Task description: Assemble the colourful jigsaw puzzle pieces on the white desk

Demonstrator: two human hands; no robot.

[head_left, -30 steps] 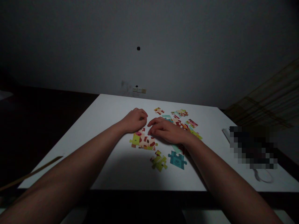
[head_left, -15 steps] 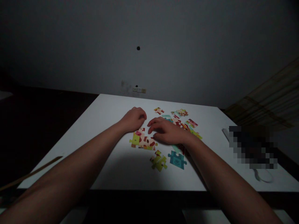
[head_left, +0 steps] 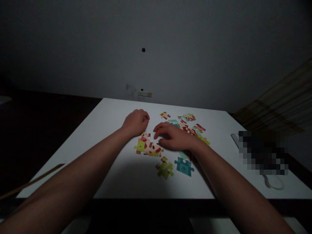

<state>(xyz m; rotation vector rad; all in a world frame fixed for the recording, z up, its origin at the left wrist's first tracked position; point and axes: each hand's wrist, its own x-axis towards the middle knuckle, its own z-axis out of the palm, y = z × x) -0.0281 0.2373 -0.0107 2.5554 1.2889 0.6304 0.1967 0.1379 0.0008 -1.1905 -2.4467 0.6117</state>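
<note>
Colourful jigsaw pieces lie on a white table (head_left: 114, 113). A joined cluster of pieces (head_left: 148, 148) in yellow, cream and red sits mid-table. My left hand (head_left: 136, 122) rests curled just behind that cluster, fingers closed, and nothing shows in them. My right hand (head_left: 174, 137) lies palm down to the right of the cluster, fingers stretched forward and touching its edge. A loose yellow-green piece (head_left: 165, 168) and a teal piece (head_left: 184, 166) lie nearer to me. Several more loose pieces (head_left: 192, 125) are scattered behind my right hand.
A blurred dark object (head_left: 263, 152) sits at the table's right edge with a white cord loop (head_left: 274, 182) beside it. A wooden stick (head_left: 31, 182) lies off the table's left corner. A grey wall stands behind.
My left hand has drawn back and left, away from the joined cluster. My right hand has barely shifted.
</note>
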